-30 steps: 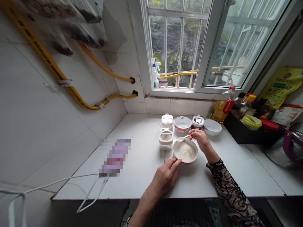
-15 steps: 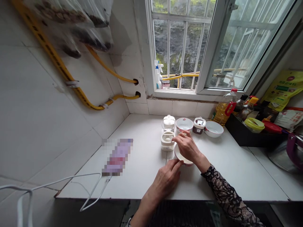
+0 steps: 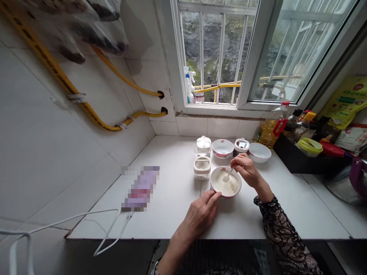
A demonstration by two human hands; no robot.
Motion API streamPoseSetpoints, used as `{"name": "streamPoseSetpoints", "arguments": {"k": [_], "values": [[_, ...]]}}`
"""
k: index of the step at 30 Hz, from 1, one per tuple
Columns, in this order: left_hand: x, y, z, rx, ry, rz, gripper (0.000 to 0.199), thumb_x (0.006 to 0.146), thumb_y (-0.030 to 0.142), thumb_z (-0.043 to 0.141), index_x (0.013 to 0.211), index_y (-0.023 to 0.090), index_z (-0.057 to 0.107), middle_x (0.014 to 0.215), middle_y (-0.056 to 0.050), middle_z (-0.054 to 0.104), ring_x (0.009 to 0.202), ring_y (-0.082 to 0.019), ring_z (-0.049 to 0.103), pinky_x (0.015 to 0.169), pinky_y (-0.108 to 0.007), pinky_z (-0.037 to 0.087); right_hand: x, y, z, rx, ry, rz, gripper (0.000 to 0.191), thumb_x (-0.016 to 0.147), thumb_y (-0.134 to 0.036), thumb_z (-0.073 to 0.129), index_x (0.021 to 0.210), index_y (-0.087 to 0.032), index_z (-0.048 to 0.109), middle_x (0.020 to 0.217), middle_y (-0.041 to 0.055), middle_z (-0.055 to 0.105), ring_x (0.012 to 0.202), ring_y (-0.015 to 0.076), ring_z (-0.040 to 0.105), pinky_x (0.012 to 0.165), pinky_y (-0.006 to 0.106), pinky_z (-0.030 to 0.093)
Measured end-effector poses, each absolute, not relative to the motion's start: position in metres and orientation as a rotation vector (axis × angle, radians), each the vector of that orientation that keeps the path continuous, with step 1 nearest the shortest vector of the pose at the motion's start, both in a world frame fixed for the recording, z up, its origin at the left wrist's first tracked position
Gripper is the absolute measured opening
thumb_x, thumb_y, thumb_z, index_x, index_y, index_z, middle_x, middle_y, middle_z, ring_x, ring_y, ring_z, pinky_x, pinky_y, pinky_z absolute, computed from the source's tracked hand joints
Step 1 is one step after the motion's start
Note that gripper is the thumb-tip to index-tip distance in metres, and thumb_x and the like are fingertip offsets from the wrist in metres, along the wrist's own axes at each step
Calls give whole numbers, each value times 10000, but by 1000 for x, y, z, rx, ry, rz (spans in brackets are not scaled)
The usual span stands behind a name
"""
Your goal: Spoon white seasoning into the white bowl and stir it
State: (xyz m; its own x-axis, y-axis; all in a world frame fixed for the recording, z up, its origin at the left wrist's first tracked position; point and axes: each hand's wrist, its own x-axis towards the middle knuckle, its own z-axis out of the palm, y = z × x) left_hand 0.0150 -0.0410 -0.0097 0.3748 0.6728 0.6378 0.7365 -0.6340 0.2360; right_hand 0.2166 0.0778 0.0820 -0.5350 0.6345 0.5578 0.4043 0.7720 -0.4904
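Observation:
A white bowl (image 3: 228,196) with a pinkish rim holds a pale, grainy white substance. My left hand (image 3: 202,212) grips its near-left rim between thumb and fingers. Above the bowl's right side, my right hand (image 3: 249,170) pinches the handle of a small white spoon (image 3: 226,178), whose head rests in the pale contents. Just left of the bowl stands a white-lidded clear jar (image 3: 202,176), lid shut. Behind it is a similar jar (image 3: 203,145). A flower-patterned bowl (image 3: 223,156) and a dark-filled jar (image 3: 241,146) sit farther back.
Another white bowl (image 3: 259,159) and an oil bottle (image 3: 269,131) stand back right, beside a black box (image 3: 289,156) of bottles. A steel pot (image 3: 341,185) is at far right. On the left lie a blurred purple object (image 3: 140,189) and a white wire hanger (image 3: 106,244).
My right hand has moved right, uncovering the bowl and the spoon in it. My left hand stays at the rim. The view has shifted slightly.

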Motion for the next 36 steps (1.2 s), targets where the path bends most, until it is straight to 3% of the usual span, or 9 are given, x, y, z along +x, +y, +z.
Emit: {"name": "streamPoseSetpoints", "arguments": {"k": [7,13,17,28,36], "values": [[14,-41,-12,-2529,-1301,-1093,429,885,79,442,1303,176,464,1050,-95,644,937,-204,661,751,-281,581,206,74,75,-813,-2458,533,232,803,-94,390,640,-187,526,639,2,617,611,137,478,825,346,359],[13,-42,-13,-2544,-1329,-1072,454,885,87,439,1326,196,441,1066,-93,644,953,-201,669,754,-275,582,211,82,71,-974,-2101,949,176,695,-148,409,610,-189,557,536,-25,511,538,127,443,576,262,356],[14,-42,-12,-2538,-1311,-1086,446,887,80,431,1320,189,440,1061,-95,644,945,-204,666,741,-281,585,213,87,71,-974,-1861,1150,163,661,-177,446,584,-182,590,519,-29,514,513,119,439,522,245,341],[15,-42,-11,-2530,-1301,-1105,444,878,66,437,1308,178,448,1053,-98,639,927,-206,664,723,-276,581,218,105,59,-1026,-1497,1367,111,596,-214,507,552,-171,598,432,-19,493,429,120,435,489,268,359],[16,-42,-10,-2547,-1317,-1106,448,868,69,450,1299,188,456,1073,-100,645,927,-201,664,743,-286,586,195,99,56,-974,-1387,1340,131,649,-279,561,707,-177,619,567,6,620,559,156,575,636,313,482]]}}
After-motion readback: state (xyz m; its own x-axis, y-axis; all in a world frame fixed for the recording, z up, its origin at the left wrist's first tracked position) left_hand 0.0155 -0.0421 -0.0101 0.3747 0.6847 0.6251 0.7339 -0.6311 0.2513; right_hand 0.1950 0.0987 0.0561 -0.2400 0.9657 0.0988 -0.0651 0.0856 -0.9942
